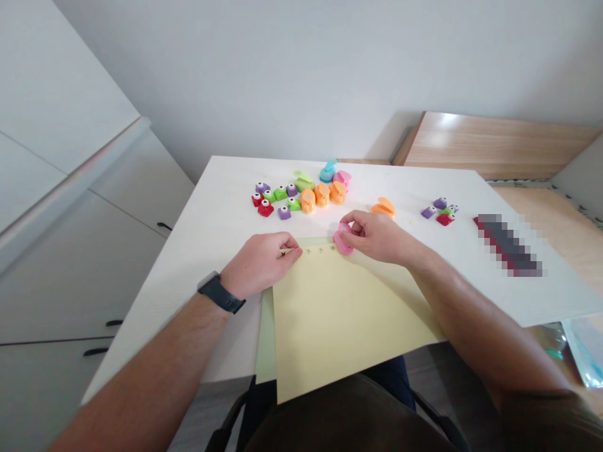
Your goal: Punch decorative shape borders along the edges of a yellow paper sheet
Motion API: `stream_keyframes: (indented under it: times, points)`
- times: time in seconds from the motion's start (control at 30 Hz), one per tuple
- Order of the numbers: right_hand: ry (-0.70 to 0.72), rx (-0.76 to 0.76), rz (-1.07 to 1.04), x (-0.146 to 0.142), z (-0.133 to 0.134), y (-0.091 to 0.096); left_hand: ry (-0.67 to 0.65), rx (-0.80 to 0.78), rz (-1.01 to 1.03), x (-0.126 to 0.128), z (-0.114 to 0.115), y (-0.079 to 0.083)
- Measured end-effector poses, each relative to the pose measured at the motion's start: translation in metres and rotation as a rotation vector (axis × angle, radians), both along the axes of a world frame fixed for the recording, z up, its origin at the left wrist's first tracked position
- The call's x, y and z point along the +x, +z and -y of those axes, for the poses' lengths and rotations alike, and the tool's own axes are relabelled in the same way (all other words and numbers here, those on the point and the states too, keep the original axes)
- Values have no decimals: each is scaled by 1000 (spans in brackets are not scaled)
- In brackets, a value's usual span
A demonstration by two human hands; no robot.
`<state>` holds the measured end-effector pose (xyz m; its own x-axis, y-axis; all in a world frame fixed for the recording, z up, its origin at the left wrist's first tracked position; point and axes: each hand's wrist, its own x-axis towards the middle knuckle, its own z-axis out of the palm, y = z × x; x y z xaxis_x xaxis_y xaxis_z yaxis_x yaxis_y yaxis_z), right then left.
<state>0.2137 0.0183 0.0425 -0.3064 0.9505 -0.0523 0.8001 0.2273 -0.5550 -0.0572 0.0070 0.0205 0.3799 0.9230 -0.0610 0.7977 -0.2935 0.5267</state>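
A yellow sheet of paper [339,314] spans the table's near edge and hangs over it, with several star-shaped holes along its far edge. At its far left corner, my left hand [264,260] pinches the paper between thumb and fingers. My right hand [377,235] is closed around a pink craft punch [343,240] at the sheet's far edge, right of the star holes. Part of the punch is hidden by my fingers. Beneath the yellow sheet lies a pale green sheet [266,339], showing at the left and far edges.
Small purple, red and green punches [281,193] cluster at the back left, beside larger orange punches [323,194]. An orange punch [384,207] stands apart beyond my right hand. More small punches [446,218] sit farther right, near a blurred dark item [509,245].
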Motion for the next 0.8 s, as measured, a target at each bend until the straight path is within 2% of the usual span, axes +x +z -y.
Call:
stream_keyframes:
  times: [0.5, 0.8]
  points:
    - [11, -12, 35, 1, 0, 3, 21, -10, -1, 1, -1, -1]
    - [-53, 231, 93, -7, -8, 15, 17, -17, -5, 0, 0, -1]
